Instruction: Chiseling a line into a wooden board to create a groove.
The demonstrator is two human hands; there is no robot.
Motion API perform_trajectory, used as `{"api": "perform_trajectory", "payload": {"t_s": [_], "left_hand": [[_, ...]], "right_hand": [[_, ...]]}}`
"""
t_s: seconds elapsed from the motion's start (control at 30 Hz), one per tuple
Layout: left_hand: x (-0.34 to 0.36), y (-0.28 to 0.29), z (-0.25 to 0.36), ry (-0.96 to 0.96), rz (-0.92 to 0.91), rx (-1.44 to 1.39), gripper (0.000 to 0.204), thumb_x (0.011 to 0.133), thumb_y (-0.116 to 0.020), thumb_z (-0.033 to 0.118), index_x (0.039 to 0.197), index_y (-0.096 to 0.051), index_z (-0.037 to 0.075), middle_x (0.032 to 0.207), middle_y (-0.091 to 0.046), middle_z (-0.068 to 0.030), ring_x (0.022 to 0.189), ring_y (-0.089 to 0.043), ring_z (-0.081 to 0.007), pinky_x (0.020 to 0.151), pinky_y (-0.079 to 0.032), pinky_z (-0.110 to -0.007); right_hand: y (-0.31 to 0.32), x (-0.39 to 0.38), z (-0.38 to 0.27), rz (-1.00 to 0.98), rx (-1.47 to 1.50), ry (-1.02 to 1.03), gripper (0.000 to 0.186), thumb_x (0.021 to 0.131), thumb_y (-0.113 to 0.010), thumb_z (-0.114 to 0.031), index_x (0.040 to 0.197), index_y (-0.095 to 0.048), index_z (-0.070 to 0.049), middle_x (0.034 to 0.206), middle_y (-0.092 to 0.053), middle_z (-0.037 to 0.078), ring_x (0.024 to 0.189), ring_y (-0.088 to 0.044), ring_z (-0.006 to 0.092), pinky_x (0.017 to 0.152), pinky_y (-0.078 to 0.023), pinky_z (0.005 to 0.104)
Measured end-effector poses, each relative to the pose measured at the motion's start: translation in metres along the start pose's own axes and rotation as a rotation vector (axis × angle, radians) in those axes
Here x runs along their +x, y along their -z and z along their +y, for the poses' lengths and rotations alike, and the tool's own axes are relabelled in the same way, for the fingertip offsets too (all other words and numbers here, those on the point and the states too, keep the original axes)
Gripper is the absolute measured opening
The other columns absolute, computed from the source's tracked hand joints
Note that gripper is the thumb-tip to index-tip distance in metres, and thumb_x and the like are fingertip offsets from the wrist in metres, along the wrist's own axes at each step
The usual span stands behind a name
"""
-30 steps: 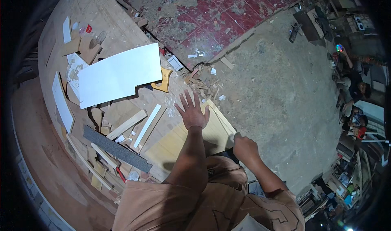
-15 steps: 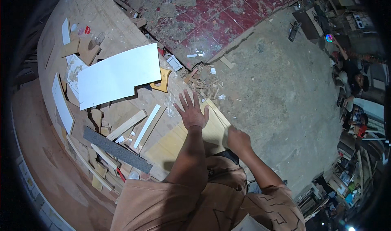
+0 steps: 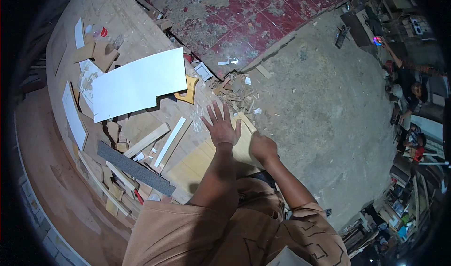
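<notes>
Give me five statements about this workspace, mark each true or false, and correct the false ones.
1. The left hand has its fingers spread over the pale wooden board. True.
2. The right hand lies flat, fingers spread. False: it is curled closed at the board's right side; anything inside it is hidden.
3. The yellow saw handle sticks out by the white panel's right end. True.
4. The speckled gray strip lies right of both hands. False: it lies to their left.
5. Wood scraps lie beyond the left hand's fingertips. True.

White panel (image 3: 138, 86) left of centre, grey speckled strip (image 3: 136, 168) at lower left, red floor tiles (image 3: 282, 12) at top, person (image 3: 411, 91) at right edge.
</notes>
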State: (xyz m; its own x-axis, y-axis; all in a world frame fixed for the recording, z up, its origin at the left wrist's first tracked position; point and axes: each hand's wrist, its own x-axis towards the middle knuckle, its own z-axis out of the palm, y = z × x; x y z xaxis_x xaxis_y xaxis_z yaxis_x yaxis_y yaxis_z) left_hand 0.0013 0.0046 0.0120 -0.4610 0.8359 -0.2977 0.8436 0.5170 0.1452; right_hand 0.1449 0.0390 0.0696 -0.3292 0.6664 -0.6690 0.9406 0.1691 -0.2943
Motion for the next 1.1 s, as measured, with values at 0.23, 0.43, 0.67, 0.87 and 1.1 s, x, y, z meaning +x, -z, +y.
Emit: {"api": "perform_trajectory", "payload": {"t_s": [0.23, 0.43, 0.67, 0.87, 1.1], "left_hand": [[0.000, 0.002, -0.002, 0.010, -0.031, 0.000, 0.083, 0.092, -0.047, 0.053, 0.157, -0.017, 0.012, 0.163, -0.004, -0.0205, 0.150, 0.000, -0.0420, 0.115, 0.002, -0.066], [0.000, 0.002, 0.003, 0.020, -0.072, 0.058, 0.081, 0.092, -0.044, 0.057, 0.157, -0.019, 0.015, 0.164, 0.000, -0.0166, 0.151, 0.001, -0.0392, 0.116, 0.003, -0.065], [-0.005, 0.001, -0.003, 0.026, -0.034, 0.003, 0.080, 0.092, -0.047, 0.051, 0.156, -0.021, 0.011, 0.163, -0.003, -0.0206, 0.150, 0.001, -0.0415, 0.115, 0.002, -0.066], [-0.001, 0.001, -0.001, 0.014, -0.017, 0.001, 0.080, 0.092, -0.047, 0.052, 0.156, -0.021, 0.011, 0.163, -0.003, -0.0205, 0.150, 0.000, -0.0411, 0.116, 0.002, -0.066], [0.001, 0.001, 0.002, 0.025, -0.046, 0.067, 0.082, 0.092, -0.045, 0.056, 0.158, -0.016, 0.016, 0.164, -0.001, -0.0174, 0.151, 0.000, -0.0395, 0.116, 0.003, -0.065]], "right_hand": [[0.069, -0.093, 0.004, -0.144, -0.105, -0.114, 0.020, 0.082, -0.052, -0.009, 0.098, -0.060, 0.002, 0.087, -0.069, 0.027, 0.083, -0.069, 0.0435, 0.074, -0.054, 0.0529], [0.003, 0.008, -0.008, -0.090, -0.067, -0.001, 0.024, 0.084, -0.050, -0.011, 0.100, -0.062, 0.002, 0.092, -0.069, 0.027, 0.088, -0.069, 0.0427, 0.077, -0.055, 0.0506], [0.032, -0.046, 0.007, -0.105, -0.066, 0.060, 0.023, 0.081, -0.056, -0.010, 0.099, -0.063, 0.002, 0.094, -0.069, 0.026, 0.088, -0.070, 0.0407, 0.078, -0.056, 0.0504], [0.059, -0.071, -0.001, -0.159, -0.115, -0.050, 0.021, 0.083, -0.054, -0.009, 0.097, -0.062, 0.005, 0.091, -0.070, 0.028, 0.083, -0.071, 0.0416, 0.067, -0.056, 0.0492], [-0.007, -0.019, 0.010, 0.409, -0.377, 0.376, 0.007, 0.075, -0.058, -0.012, 0.074, -0.063, -0.006, 0.068, -0.061, 0.014, 0.061, -0.063, 0.0334, 0.051, -0.049, 0.0437]]}}
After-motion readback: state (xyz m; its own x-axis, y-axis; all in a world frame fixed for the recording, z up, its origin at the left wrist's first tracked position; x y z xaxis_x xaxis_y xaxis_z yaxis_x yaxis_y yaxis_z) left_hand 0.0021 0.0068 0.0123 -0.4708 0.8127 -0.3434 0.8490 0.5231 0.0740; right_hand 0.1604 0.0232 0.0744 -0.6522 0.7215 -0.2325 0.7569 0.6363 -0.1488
